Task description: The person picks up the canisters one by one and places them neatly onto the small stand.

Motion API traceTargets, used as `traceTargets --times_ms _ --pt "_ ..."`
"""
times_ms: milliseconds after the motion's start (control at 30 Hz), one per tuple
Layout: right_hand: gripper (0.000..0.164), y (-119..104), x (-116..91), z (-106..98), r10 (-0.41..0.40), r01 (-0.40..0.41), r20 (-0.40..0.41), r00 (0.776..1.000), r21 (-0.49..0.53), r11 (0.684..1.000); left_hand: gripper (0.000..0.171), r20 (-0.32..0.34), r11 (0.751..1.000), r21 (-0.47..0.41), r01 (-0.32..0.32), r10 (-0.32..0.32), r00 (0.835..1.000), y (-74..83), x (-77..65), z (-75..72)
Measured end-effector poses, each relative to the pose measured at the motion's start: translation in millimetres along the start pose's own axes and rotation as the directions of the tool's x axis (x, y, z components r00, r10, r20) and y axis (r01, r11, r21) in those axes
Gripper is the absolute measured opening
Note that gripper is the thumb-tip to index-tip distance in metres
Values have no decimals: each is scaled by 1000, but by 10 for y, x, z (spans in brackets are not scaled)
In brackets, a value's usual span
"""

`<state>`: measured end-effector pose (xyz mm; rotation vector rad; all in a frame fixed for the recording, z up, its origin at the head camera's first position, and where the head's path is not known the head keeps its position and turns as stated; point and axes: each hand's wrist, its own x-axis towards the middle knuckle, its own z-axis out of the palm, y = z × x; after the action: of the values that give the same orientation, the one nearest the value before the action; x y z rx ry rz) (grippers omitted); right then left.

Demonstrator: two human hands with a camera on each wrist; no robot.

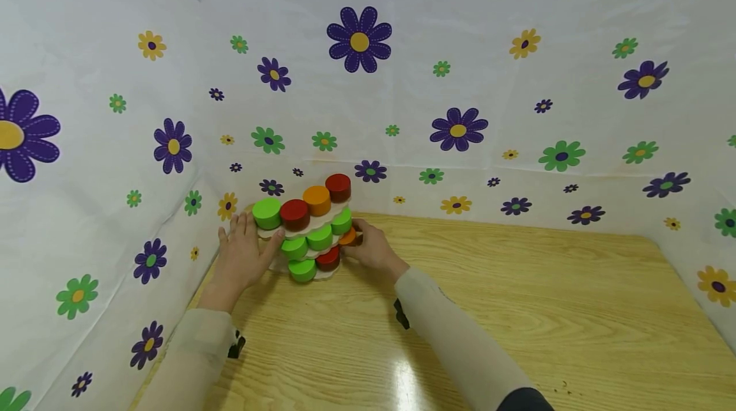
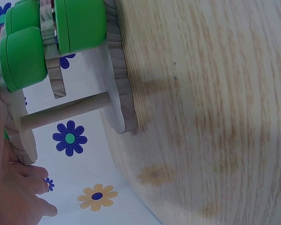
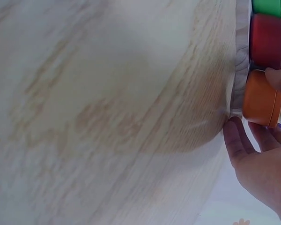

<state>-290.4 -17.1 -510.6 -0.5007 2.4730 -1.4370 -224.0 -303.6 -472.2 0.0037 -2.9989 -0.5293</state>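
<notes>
A tiered wooden stand [image 2: 121, 79] with scalloped shelves stands on the table's far left, bearing rows of round lidded tins. My left hand [image 1: 238, 261] holds the left end of its top shelf, thumb at the front and fingers along the side, next to a light green tin [image 1: 267, 213]. My right hand [image 1: 372, 248] grips an orange tin [image 3: 258, 101] at the right end of the lowest row, thumb on its lid and fingers beneath. Beside that tin is a dark red one [image 3: 267, 41]. A wooden dowel [image 2: 68, 110] joins shelves at the left end.
Along the top shelf stand a red tin [image 1: 295, 215], an orange tin [image 1: 317, 201] and another red tin [image 1: 338, 188]. Green tins [image 1: 319, 238] fill the middle row. Flower-printed white cloth [image 1: 402, 104] walls the back and sides of the wood-grain table [image 1: 506, 283].
</notes>
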Motion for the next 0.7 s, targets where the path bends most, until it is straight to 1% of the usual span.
traceTargets --times_ms 233,367,500,700 --pt "72 50 -68 -26 -1 1 -16 1000 -6 1000 105 1 1000 -4 -4 4 1000 20 3 23" --pt "72 125 -113 -77 20 -21 -51 999 -11 1000 106 10 1000 -6 -11 11 1000 21 38 17" --pt "68 190 -172 -153 23 -25 -72 997 -26 999 107 18 999 -39 -4 5 1000 -16 53 2" --pt "62 285 -311 -332 37 -46 -95 995 -87 995 105 25 994 -105 3 -1 1000 -112 21 -51"
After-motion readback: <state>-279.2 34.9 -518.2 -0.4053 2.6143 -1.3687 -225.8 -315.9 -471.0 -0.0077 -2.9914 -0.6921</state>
